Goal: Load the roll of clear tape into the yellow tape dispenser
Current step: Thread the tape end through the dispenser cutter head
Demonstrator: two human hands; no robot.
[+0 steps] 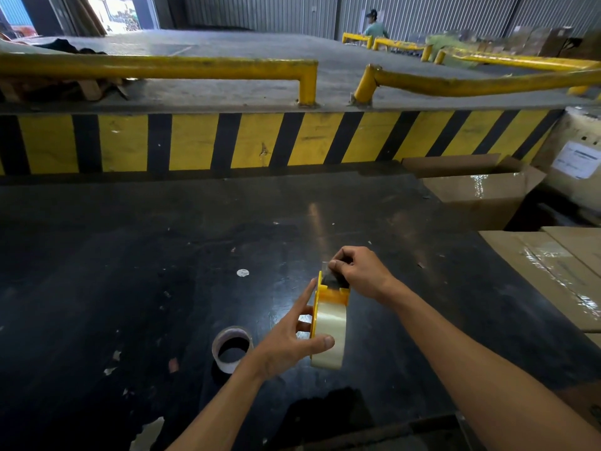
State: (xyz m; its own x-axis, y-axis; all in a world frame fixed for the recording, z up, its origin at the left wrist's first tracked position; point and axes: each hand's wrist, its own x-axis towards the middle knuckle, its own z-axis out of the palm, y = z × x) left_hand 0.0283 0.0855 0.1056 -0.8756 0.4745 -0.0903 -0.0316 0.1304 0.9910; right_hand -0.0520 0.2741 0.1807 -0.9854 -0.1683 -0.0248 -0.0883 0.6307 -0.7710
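The yellow tape dispenser (pixel 335 292) is held upright just above the black table (pixel 130 255), with the roll of clear tape (pixel 330 330) seated in it. My left hand (pixel 292 343) grips the dispenser and roll, thumb across the roll's face and fingers behind the yellow side plate. My right hand (pixel 357 271) pinches the free end of the clear tape at the dispenser's top end, over the cutter. The cutter itself is hidden by my fingers.
A nearly used-up tape core (pixel 231 348) lies on the table left of my left hand. Cardboard boxes (pixel 553 271) stand along the right edge, another box (pixel 478 190) behind. A yellow-and-black striped wall (pixel 227 141) runs behind the table. A person (pixel 374 26) stands far off.
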